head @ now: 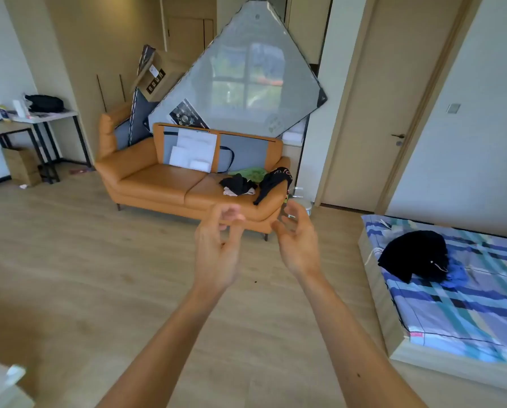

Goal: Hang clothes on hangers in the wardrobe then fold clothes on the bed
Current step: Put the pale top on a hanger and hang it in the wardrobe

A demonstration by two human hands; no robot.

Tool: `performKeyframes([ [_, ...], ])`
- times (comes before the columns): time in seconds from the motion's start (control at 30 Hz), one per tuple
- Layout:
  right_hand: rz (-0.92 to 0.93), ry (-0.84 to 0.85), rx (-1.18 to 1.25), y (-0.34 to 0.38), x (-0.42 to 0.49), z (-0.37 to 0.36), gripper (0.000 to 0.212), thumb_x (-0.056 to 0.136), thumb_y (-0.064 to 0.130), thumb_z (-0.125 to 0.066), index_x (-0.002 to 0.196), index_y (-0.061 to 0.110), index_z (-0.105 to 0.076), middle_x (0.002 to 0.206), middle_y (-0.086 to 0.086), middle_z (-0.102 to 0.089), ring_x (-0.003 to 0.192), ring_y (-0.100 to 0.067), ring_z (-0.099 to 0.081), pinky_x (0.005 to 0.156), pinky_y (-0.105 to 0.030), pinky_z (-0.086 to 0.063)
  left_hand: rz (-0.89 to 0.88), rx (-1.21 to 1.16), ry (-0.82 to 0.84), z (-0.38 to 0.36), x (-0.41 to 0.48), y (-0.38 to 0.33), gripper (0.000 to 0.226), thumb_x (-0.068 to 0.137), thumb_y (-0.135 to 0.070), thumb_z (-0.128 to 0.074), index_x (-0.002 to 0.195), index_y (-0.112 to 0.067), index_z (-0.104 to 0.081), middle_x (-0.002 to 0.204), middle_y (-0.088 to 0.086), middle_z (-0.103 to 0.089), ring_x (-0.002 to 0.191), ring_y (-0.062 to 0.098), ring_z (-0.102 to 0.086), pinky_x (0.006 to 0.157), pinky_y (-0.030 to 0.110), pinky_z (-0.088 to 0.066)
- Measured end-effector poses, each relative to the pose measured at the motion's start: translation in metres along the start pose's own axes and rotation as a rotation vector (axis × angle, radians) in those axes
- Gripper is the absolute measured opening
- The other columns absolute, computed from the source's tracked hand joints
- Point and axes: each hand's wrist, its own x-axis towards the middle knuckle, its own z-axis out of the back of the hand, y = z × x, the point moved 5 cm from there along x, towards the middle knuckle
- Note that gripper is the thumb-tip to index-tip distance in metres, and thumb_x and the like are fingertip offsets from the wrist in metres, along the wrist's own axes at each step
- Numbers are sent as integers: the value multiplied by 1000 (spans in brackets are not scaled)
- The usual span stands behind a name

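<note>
Forward, left hand (217, 254), right hand (301, 245), fingers (217, 214) curled

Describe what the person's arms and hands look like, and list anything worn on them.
Nothing is worn. The left hand and right hand have no gloves and no rings that can be made out, though the fingertips are blurred. The left forearm and right forearm are uncovered down to the frame edge, with no sleeve, watch or wristband in view.
</note>
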Motion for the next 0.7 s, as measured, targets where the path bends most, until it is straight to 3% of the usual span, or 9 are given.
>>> performKeyframes([
  [0.2,-133,-51,124,-17,42,-42,47,94,15,-63,139,17,-52,126,3,-59,99,2,-59,96,-26,-48,131,-18,-15,-5,45,62,18,93,-27,-55,99,-16,-67,97,-6,-71,97,7,-65,82,14,-45],
  [0.4,-206,-57,166,-64,102,-71,43,93,20,-65,135,22,-55,125,7,-60,108,-10,-62,94,-25,-48,227,-63,-35,-27,86,118,16,93,-26,-54,95,-17,-67,94,-5,-71,89,6,-64,77,11,-42],
  [0.5,-222,-59,177,-92,141,-78,43,94,21,-64,135,23,-54,126,8,-60,103,-1,-61,87,-20,-45,254,-63,-35,-49,111,147,18,93,-27,-54,95,-15,-68,92,-4,-70,87,5,-62,75,12,-42],
  [0.7,-236,5,194,-134,237,-84,43,94,21,-63,136,23,-53,128,5,-59,107,-4,-61,94,-26,-48,212,-43,-20,-110,175,189,17,93,-25,-53,93,-14,-67,87,-7,-67,84,7,-61,75,19,-43],
])
